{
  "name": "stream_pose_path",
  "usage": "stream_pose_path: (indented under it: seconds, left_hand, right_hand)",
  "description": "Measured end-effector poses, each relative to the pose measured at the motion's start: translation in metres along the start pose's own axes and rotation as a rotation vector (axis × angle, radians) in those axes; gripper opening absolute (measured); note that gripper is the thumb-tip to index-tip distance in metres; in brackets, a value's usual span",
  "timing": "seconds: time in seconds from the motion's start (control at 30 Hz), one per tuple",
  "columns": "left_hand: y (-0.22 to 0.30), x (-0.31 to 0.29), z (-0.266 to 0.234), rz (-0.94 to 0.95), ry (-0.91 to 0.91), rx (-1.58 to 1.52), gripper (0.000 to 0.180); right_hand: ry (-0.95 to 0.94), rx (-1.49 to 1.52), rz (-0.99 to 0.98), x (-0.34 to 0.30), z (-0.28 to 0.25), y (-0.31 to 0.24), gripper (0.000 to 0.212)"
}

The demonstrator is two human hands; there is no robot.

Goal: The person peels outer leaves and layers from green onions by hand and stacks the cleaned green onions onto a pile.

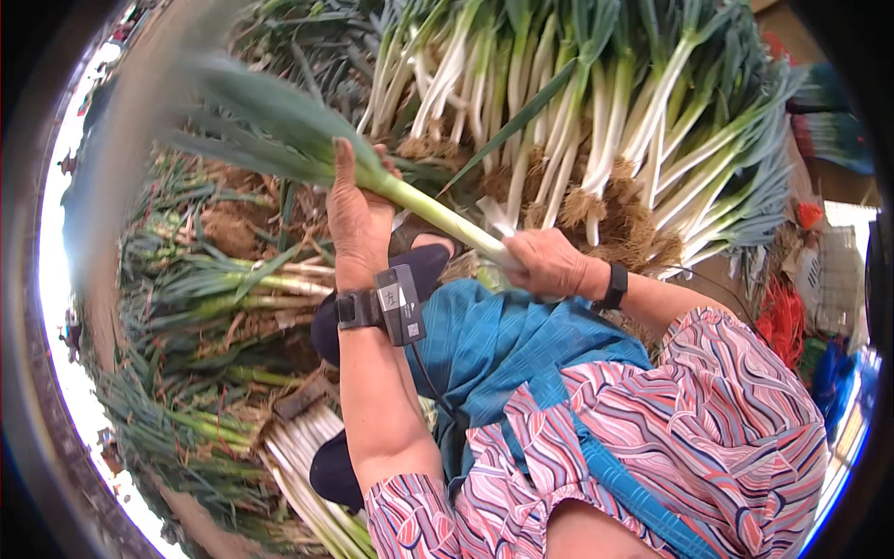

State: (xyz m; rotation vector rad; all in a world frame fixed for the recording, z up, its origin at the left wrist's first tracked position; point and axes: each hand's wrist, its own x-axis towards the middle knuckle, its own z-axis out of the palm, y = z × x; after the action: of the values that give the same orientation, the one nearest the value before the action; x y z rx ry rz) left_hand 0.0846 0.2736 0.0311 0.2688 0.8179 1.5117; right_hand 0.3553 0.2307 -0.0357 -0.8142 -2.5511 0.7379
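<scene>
A long leek (433, 212) lies slantwise across both my hands, its green leaves fanning out to the upper left. My left hand (361, 210) holds it where the leaves begin, thumb on one side and fingertips showing on the other. Around its white lower end my right hand (545, 264) is closed, hiding the root tip. A loose whitish strip (498, 216) sticks up beside the right hand; whether it is still joined to the stalk I cannot tell. The leaf tips are smeared by motion.
Many leeks with roots (596, 121) are heaped beyond my hands. More leeks (279, 284) lie along the left, and a bundle of white stalks (312, 466) rests at the lower left. Red netting (782, 321) hangs at the right. A blue apron (521, 326) covers my lap.
</scene>
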Motion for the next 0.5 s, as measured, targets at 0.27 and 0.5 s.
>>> stream_pose_path:
  seconds: [0.27, 0.5]
  left_hand:
    - [0.024, -0.085, -0.049, 0.517, 0.427, -0.168, 0.046]
    - [0.035, -0.131, -0.049, 0.597, 0.421, -0.264, 0.057]
  right_hand:
    - [0.248, 0.042, -0.247, 0.083, 0.036, -0.042, 0.025]
    - [0.161, 0.024, -0.364, 0.098, 0.053, -0.061, 0.017]
